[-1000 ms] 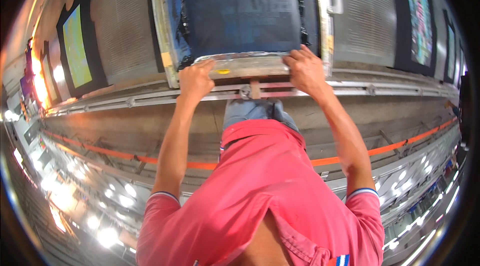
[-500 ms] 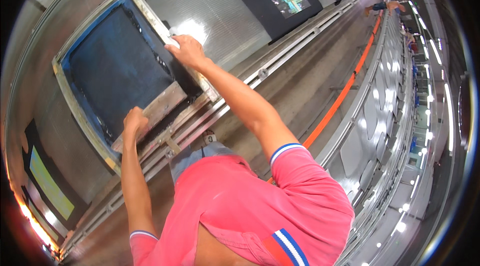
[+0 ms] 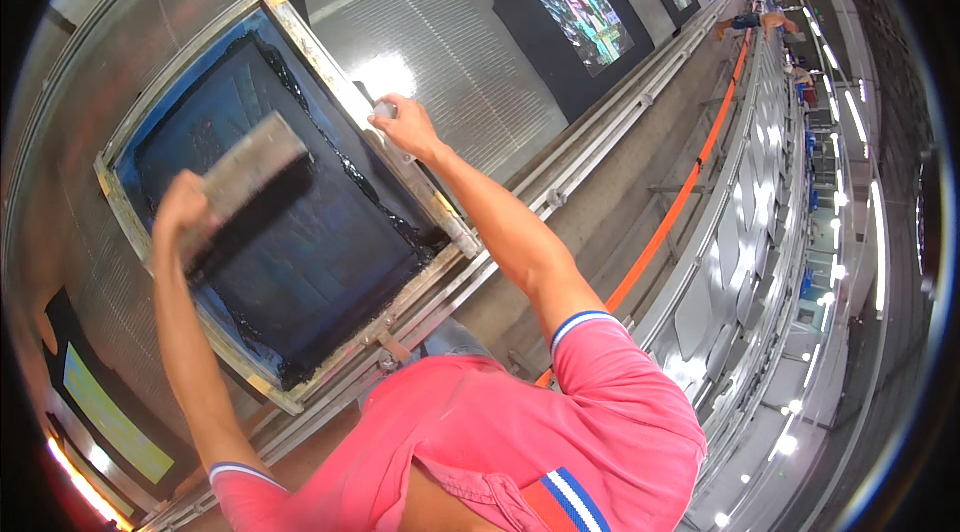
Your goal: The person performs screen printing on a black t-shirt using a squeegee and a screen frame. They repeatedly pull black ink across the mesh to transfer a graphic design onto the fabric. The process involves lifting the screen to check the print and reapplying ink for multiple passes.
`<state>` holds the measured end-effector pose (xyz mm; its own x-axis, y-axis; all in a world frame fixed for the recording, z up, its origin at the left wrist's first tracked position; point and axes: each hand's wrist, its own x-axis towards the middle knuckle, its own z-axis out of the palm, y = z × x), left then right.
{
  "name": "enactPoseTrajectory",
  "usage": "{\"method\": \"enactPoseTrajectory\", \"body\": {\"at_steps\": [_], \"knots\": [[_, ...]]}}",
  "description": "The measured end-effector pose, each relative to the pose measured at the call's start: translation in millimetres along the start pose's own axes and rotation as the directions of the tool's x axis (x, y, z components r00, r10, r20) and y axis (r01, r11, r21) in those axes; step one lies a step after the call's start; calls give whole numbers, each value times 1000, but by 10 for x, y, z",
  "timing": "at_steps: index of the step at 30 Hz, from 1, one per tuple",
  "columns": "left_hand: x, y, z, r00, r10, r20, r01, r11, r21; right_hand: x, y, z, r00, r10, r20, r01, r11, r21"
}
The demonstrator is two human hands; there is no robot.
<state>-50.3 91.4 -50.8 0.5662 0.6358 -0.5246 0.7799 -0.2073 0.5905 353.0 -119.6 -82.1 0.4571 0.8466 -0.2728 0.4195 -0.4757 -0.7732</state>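
My left grip (image 3: 181, 202) is grasping the squeegee (image 3: 258, 160), extending rightward from it over the inked screen (image 3: 325, 247); my right grip (image 3: 406, 128) is holding the white handle (image 3: 384, 110). Keeping the squeegee level seems advisable.

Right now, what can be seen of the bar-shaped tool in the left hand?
The bar-shaped tool is straight, wood-like, grey-brown and stained, dark along its lower edge. The left hand grips it toward its left end, slanting up to the right over the dark screen. Blur hides whether tool and screen touch.
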Motion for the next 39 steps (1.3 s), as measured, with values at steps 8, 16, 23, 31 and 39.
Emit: {"method": "enactPoseTrajectory", "body": {"at_steps": [8,16,23,31,39], "knots": [[906,329,-1141,903,137,-406,42,914,403,46,62,-116,998,-30,-55,32,999,44],[1313,231,-1172,801,165,-575,138,885,446,-191,-596,-225,983,178,47,-184,949,255],[761,374,-587,729,193,-657,79,930,360,-164,-594,-325,981,172,84,-188,952,242],[-734,656,1029,755,176,-632,11,960,280,-40,-494,-326,995,57,82,-71,979,190],[-2451,1242,3103,700,155,-698,50,963,263,29,-532,-264,993,-43,109,26,988,151]]}}
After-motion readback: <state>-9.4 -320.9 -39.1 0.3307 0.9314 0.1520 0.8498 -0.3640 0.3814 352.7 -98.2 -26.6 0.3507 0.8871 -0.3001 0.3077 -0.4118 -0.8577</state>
